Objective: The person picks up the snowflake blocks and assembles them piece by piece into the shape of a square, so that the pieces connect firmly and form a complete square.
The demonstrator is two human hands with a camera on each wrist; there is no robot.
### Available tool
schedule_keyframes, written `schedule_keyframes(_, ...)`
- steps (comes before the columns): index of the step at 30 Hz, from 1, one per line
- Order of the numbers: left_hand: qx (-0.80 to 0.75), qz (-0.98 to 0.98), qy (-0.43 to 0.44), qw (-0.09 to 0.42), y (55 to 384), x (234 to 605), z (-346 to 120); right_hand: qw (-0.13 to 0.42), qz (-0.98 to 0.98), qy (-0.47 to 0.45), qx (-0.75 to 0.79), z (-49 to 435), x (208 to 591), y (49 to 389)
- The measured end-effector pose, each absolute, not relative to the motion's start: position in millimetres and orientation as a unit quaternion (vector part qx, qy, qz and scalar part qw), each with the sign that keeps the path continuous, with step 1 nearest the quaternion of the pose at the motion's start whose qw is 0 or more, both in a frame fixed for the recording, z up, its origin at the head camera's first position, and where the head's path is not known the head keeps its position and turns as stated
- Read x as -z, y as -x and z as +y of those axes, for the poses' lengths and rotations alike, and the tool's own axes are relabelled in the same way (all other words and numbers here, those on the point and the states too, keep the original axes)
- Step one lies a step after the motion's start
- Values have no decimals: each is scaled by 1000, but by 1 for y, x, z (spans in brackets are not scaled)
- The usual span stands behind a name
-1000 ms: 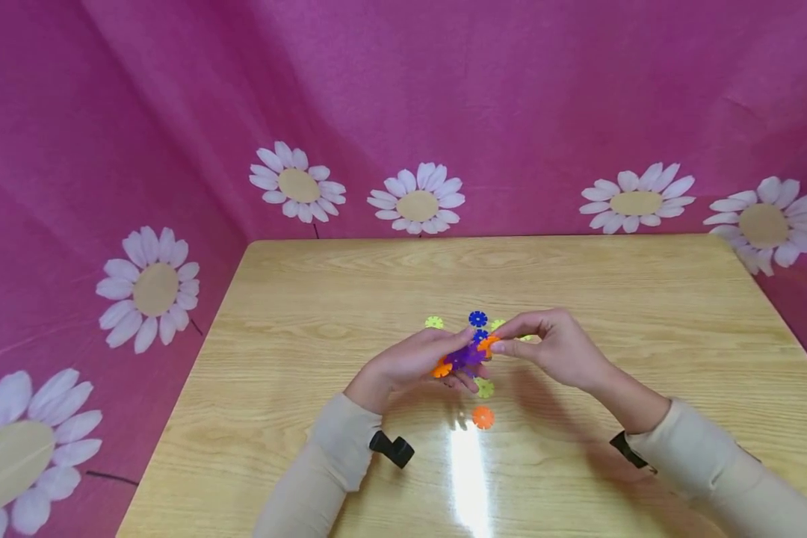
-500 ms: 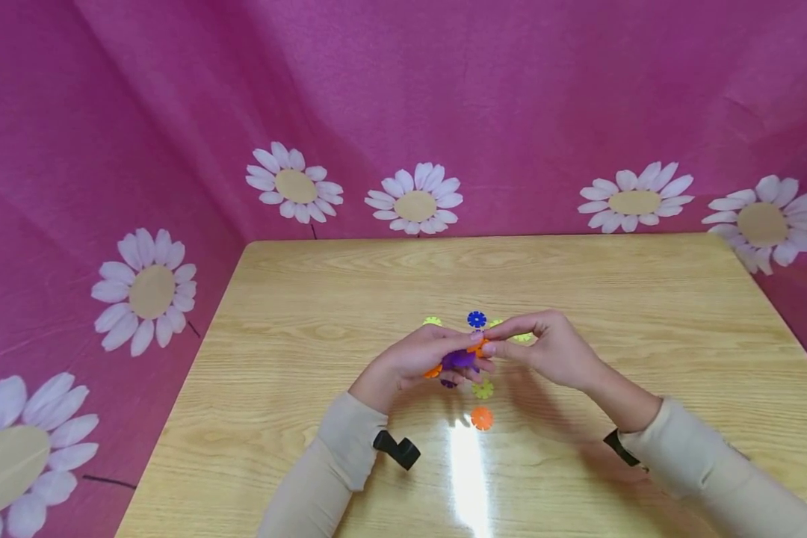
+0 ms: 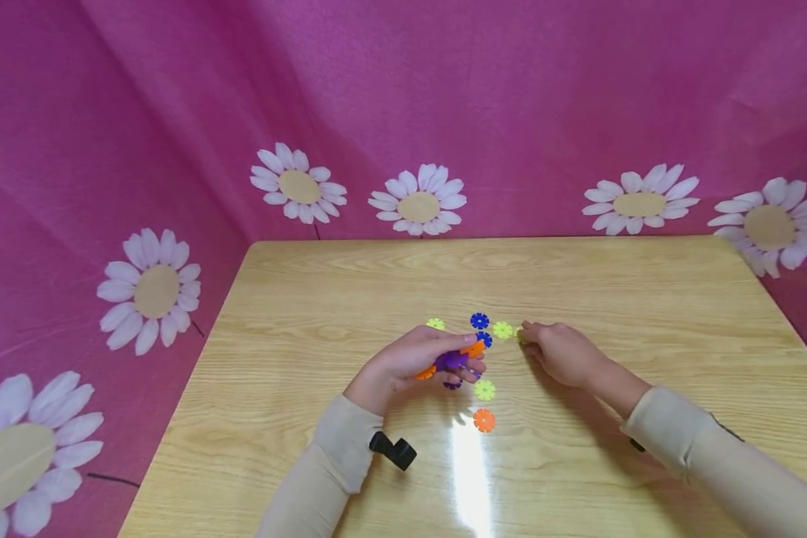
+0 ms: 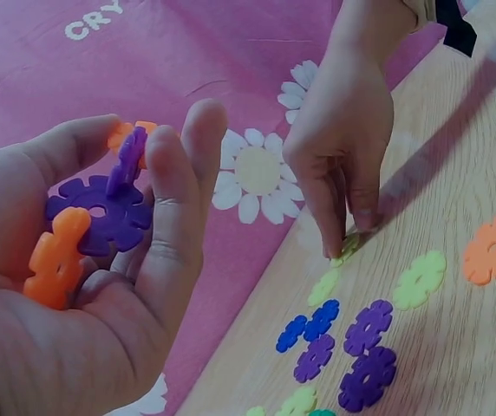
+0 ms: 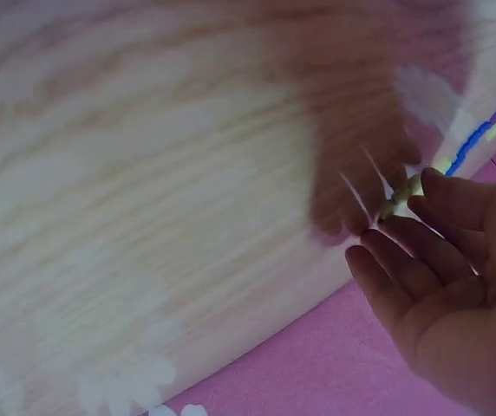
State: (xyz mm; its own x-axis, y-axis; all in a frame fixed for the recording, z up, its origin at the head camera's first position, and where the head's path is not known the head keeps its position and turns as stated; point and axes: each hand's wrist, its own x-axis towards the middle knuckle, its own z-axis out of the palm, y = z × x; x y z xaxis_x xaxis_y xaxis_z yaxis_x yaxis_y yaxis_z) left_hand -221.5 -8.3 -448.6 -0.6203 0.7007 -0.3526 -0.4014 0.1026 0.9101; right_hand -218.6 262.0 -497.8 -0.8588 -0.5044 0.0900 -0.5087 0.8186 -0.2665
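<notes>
Two orange discs [image 4: 53,264] flank two purple discs [image 4: 109,229] in the left hand [image 3: 406,361].

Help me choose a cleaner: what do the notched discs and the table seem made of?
Notched discs: probably molded plastic, satin finish, judging by uniform color and crisp slots. Table: wood or laminate, I can't tell which; glossy, with grain and a bright reflection.
</notes>
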Motion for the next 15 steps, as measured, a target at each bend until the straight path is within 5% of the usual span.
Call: schedule_keyframes(15,-659,617,-125,412,219,448,-5,40,-960,-258,-97,259,506,216)
